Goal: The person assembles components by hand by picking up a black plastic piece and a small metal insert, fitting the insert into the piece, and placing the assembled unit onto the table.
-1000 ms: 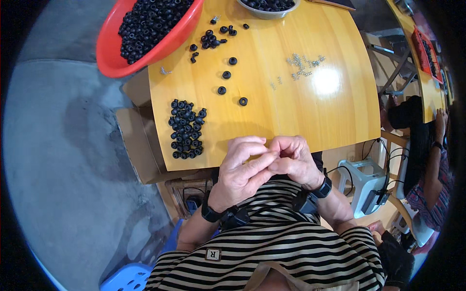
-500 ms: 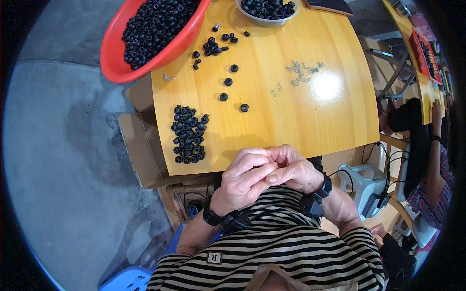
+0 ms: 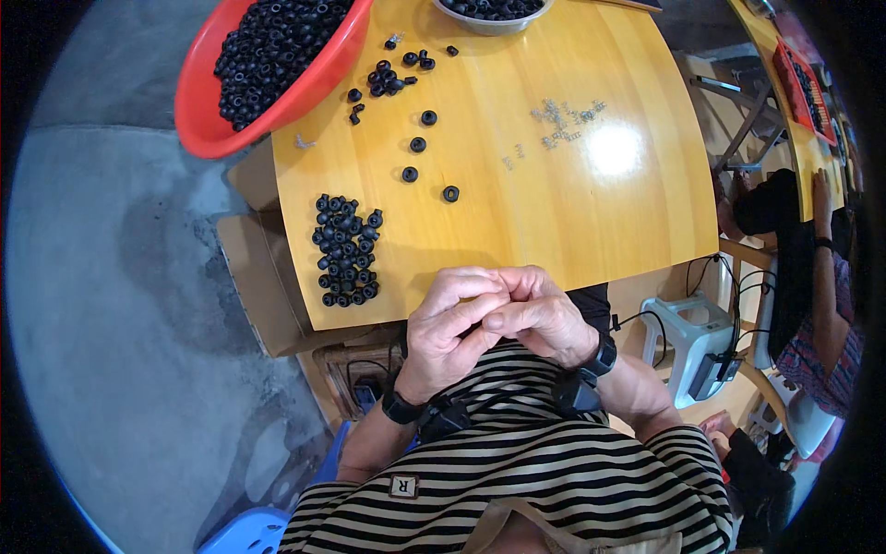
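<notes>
My left hand (image 3: 454, 319) and my right hand (image 3: 538, 314) meet at the table's near edge, fingertips pressed together. Whatever they pinch is hidden by the fingers. To the left of them lies a close group of small black cord-lock-like parts (image 3: 345, 251), several with a knob sticking out. Beyond my hands, loose black ring-shaped pieces (image 3: 451, 194) are spaced out on the wood, and a looser cluster of black pieces (image 3: 382, 79) lies farther back. Small metal springs (image 3: 561, 124) are scattered to the right of the middle.
A red basin (image 3: 198, 111) full of black pieces stands at the far left of the yellow table (image 3: 517, 222), near a clear bowl (image 3: 494, 25) of black parts. An open cardboard box (image 3: 263, 277) sits below the left edge. At right are a white stool (image 3: 685, 346) and another person (image 3: 826, 305).
My hands stay pressed together, with the fingers shifting slightly. The table and everything on it sit a little farther left and higher in the picture, as the view has moved.
</notes>
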### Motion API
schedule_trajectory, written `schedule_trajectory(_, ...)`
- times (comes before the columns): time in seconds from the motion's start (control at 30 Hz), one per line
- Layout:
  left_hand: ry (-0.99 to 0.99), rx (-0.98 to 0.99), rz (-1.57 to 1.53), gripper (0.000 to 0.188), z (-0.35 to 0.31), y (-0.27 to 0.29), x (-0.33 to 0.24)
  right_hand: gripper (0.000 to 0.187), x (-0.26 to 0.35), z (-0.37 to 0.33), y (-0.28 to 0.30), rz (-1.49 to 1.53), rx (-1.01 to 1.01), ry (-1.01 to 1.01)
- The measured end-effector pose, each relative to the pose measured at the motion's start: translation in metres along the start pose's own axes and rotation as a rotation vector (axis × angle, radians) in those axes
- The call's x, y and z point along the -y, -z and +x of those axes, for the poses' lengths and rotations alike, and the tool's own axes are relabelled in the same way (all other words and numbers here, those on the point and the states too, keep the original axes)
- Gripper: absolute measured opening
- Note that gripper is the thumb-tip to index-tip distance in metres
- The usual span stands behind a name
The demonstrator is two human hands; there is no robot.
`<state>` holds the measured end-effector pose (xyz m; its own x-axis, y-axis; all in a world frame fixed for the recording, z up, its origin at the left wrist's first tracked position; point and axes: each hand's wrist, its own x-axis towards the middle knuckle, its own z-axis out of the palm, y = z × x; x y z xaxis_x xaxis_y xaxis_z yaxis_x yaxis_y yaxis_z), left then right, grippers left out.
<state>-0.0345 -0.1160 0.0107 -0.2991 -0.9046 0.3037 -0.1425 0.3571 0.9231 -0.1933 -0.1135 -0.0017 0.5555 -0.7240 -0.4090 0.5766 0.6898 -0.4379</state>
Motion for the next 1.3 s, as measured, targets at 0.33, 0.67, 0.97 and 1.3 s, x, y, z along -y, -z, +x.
schedule_trajectory(0.33,0.037,0.007,0.205,0.026,-0.006,0.02,-0.006,0.021,0.003,-0.005,0.0,-0.303,0.002,0.052)
schedule_trajectory(0.67,0.152,-0.441,0.913,0.025,-0.022,0.086,0.027,0.015,0.004,-0.003,0.017,-1.03,-0.587,0.725)
schedule_trajectory(0.97,0.186,-0.408,0.945,0.033,-0.023,0.097,0.054,0.015,-0.002,0.009,0.023,-1.213,-0.673,0.883)
schedule_trajectory(1.3,0.205,-0.542,0.883,0.034,-0.035,0.098,0.049,0.018,-0.003,0.009,0.025,-1.181,-0.68,0.905)
